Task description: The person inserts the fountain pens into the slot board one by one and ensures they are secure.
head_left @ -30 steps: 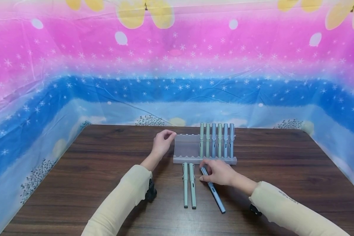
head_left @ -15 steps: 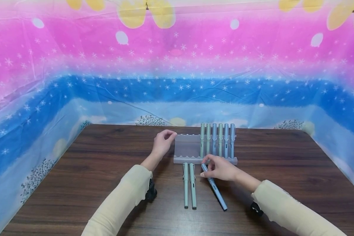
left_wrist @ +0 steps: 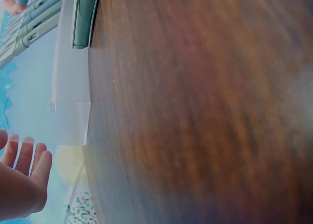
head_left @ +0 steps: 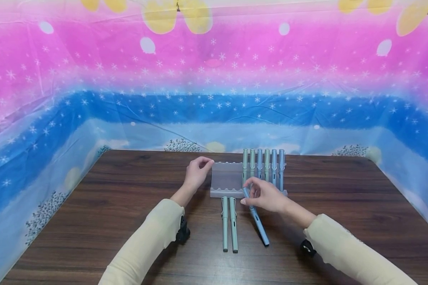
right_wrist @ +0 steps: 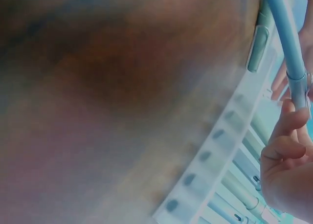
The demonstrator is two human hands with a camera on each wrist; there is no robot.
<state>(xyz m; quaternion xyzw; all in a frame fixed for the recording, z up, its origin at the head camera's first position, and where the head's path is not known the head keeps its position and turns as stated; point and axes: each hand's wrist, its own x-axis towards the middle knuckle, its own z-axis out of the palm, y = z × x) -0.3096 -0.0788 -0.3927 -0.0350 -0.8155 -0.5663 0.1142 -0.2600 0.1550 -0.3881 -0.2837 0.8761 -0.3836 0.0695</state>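
Blue pen [head_left: 259, 223] pinched near the cap end in the right hand [head_left: 267, 196], thumb against fingers in a narrow grip; tilted, cap just before the clear pen rack [head_left: 221, 193], far end slanting back over the bench [head_left: 92, 209]. Lower tip raised or touching: impossible to tell. Left hand [head_left: 197, 172] at the rack's upper left corner, thumb and fingertips pinched on the edge, seemingly to steady.

Possible trouble, at a guess: blue pen pivoting or slipping, because held at one end only; long barrel knocking the two green pens [head_left: 225, 227] lying side by side just to the left; fingers jostling the six standing pens [head_left: 245, 164] close behind; rack sliding under a hard push, if light.

Right forearm in from lower right, fingers pointing left, knuckles bent. Left forearm reaching forward from lower left, well apart from the right.
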